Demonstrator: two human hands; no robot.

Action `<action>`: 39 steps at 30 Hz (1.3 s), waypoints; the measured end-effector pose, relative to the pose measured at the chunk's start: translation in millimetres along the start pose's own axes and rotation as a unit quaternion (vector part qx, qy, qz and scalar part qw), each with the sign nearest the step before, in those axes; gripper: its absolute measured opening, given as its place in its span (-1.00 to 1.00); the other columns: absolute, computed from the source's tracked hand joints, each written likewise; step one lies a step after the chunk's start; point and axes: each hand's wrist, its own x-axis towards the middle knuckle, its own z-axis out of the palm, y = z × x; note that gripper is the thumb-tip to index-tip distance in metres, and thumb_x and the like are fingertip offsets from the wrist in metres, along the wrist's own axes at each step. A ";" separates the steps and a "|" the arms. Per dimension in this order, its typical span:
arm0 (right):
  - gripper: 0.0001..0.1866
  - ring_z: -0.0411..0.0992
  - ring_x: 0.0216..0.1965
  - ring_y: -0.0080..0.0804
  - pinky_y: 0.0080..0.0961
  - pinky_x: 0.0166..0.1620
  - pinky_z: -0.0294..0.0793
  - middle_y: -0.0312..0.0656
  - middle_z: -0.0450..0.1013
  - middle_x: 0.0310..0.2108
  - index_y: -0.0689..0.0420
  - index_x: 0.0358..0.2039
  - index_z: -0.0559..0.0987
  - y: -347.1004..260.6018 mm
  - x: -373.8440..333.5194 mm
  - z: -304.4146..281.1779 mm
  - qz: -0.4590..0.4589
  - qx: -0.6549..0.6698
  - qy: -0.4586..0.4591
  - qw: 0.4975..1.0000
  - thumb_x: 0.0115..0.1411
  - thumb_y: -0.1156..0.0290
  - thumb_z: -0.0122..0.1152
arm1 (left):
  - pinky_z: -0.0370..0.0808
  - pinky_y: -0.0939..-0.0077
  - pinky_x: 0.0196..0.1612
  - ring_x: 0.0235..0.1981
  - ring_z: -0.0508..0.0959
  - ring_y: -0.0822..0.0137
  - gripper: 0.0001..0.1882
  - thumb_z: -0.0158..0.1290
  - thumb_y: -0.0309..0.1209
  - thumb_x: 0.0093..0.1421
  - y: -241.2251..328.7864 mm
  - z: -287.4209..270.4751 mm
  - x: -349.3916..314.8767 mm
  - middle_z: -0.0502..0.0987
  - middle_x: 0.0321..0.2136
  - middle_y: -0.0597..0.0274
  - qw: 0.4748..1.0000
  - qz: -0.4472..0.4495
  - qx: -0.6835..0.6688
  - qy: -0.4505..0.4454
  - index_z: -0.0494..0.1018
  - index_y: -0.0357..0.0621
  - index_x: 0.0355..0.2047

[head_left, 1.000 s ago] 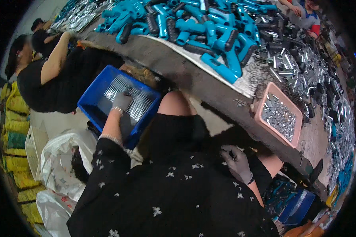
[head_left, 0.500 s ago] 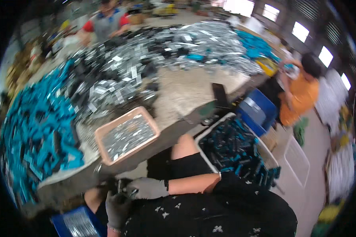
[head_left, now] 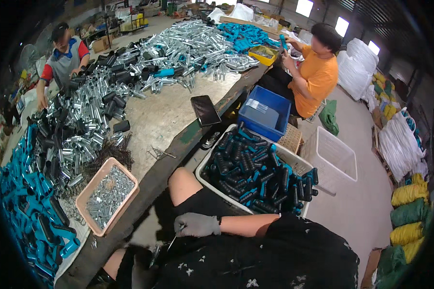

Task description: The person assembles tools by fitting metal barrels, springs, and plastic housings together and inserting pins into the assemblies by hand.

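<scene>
My right hand (head_left: 196, 225), in a grey glove, is closed in a pinch on a thin metal rod (head_left: 171, 244) that slants down to the left. My left hand (head_left: 142, 272) lies in shadow over my lap, gloved and closed. A small shiny metal piece (head_left: 154, 255) sticks up from it, but the rest of what it grips is too dark to make out. Ahead of both hands, at the table's edge, stands a pink bin (head_left: 84, 204) of small metal parts. Beside my right forearm is a white crate (head_left: 202, 179) full of black and teal handles.
Metal tubes (head_left: 178, 41), black parts and teal housings (head_left: 29, 197) are heaped along the table (head_left: 154, 118). A black flat case (head_left: 205, 110) lies near its edge. Right of it are a blue bin (head_left: 263, 126) and a white basket (head_left: 336, 153). Co-workers sit ahead, left and right.
The view has swung to the right and sharpened. My hands, close together before, are now apart; the right one has moved off with the thin rod showing in it.
</scene>
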 end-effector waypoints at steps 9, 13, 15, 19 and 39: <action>-0.79 0.50 -0.32 -0.35 -0.41 -0.23 0.45 -0.12 0.54 -0.37 0.21 -0.41 0.57 -6.3 32.1 21.6 -0.077 -0.031 0.059 0.995 0.08 0.31 0.24 | 0.46 0.46 0.01 -0.11 0.56 0.29 -0.64 0.23 -0.53 0.08 -157.7 9.4 105.6 0.58 -0.09 0.13 0.733 0.423 -0.463 -0.264 0.52 -0.23 -0.08; -0.73 0.42 -0.42 -0.31 -0.36 -0.25 0.41 -0.11 0.50 -0.48 0.27 -0.41 0.55 24.6 55.7 42.3 -0.028 0.126 0.058 0.990 0.09 0.28 0.22 | 0.47 0.42 0.00 -0.11 0.56 0.24 -0.64 0.23 -0.52 0.05 -246.0 41.1 102.1 0.58 -0.13 0.13 0.797 0.377 -0.408 -0.236 0.52 -0.20 -0.10; -0.75 0.39 -0.44 -0.35 -0.37 -0.26 0.40 -0.14 0.50 -0.48 0.27 -0.43 0.55 27.0 55.9 46.5 0.060 0.210 0.016 0.976 0.10 0.30 0.20 | 0.47 0.39 0.00 -0.11 0.56 0.21 -0.65 0.23 -0.52 0.03 -252.1 52.1 95.2 0.58 -0.15 0.13 0.839 0.345 -0.365 -0.208 0.53 -0.18 -0.11; -0.69 0.46 -0.38 -0.45 -0.41 -0.29 0.42 -0.16 0.56 -0.44 0.27 -0.37 0.65 47.5 68.7 61.9 0.041 0.061 0.012 0.997 0.05 0.23 0.26 | 0.47 0.34 -0.01 -0.12 0.55 0.15 -0.65 0.23 -0.51 0.00 -243.3 67.2 72.6 0.58 -0.19 0.13 0.912 0.275 -0.275 -0.131 0.54 -0.15 -0.14; -0.82 0.32 -0.57 -0.55 -0.45 -0.47 0.33 -0.34 0.35 -0.61 0.18 -0.41 0.55 63.9 75.5 61.4 0.055 0.475 -0.115 0.871 0.11 0.32 0.23 | 0.46 0.22 0.04 -0.07 0.53 0.06 -0.78 0.15 -0.54 0.00 -77.9 45.8 -6.4 0.57 -0.21 0.15 0.977 0.162 -0.115 0.080 0.59 -0.04 -0.29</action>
